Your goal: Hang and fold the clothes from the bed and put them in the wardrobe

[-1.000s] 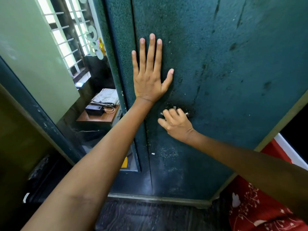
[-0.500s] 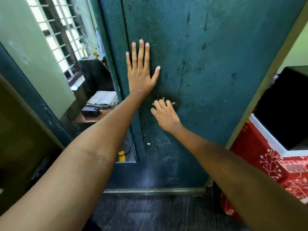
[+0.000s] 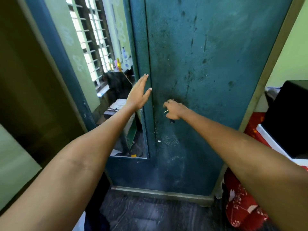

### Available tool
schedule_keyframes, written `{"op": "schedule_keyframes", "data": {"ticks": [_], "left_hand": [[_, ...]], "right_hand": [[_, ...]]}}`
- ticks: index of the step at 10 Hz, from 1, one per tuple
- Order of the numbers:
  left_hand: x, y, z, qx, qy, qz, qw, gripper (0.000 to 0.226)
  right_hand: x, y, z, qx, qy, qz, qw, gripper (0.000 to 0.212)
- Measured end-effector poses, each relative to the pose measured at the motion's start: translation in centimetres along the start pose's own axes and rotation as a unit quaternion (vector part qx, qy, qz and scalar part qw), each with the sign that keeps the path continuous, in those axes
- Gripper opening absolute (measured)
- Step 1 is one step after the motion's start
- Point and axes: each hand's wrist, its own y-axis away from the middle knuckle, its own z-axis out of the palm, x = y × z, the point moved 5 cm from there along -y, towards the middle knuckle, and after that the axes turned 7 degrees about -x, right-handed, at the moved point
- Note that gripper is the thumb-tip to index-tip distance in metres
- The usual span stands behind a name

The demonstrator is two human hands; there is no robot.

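I see the teal wardrobe (image 3: 208,67) straight ahead, both doors closed, seam between them running down just left of the handle. My right hand (image 3: 174,110) is on the door handle (image 3: 172,100) of the right door, fingers curled round it, clenched on the metal; a small bright metal piece (image 3: 165,111) sticks out by the thumb side, can't tell if it's a key or part of the handle. My left hand (image 3: 139,95) is up beside the seam, left of the handle, fingers straight and together, released, holding nothing; fingertips look at or just off the door edge, can't tell if they touch. Left door carries a mirror panel (image 3: 116,80) left of the handle, and in it I see a barred window (image 3: 90,42), some small bottles (image 3: 117,64) on a dark shelf, papers on a wooden bench (image 3: 116,106). Door surface around the handle is scuffed and darkened, a small white speck below it. Right of the wardrobe: green wall (image 3: 296,55), a black box (image 3: 286,117) sitting on a white-edged thing, red patterned cloth (image 3: 240,202) hanging under it down to the floor. Dark stone floor (image 3: 150,214) below the wardrobe base. Left of the wardrobe a dark olive panel (image 3: 25,80) with a blue frame. Clothes from the task are not in view; the bed isn't either unless the red cloth is part of it, can't tell.
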Motion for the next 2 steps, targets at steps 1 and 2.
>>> {"op": "schedule_keyframes", "data": {"ticks": [1,2], "left_hand": [[0.6,4.0,-0.3,-0.013,0.109,-0.097,0.989,0.059],[3.2,5.9,-1.1,0.022,0.195,-0.169,0.966,0.059]], "right_hand": [[-0.1,2.2,-1.3,-0.003,-0.230,-0.011,0.973,0.053],[0.1,4.3,-2.4,0.004,-0.377,-0.034,0.926,0.049]]}}
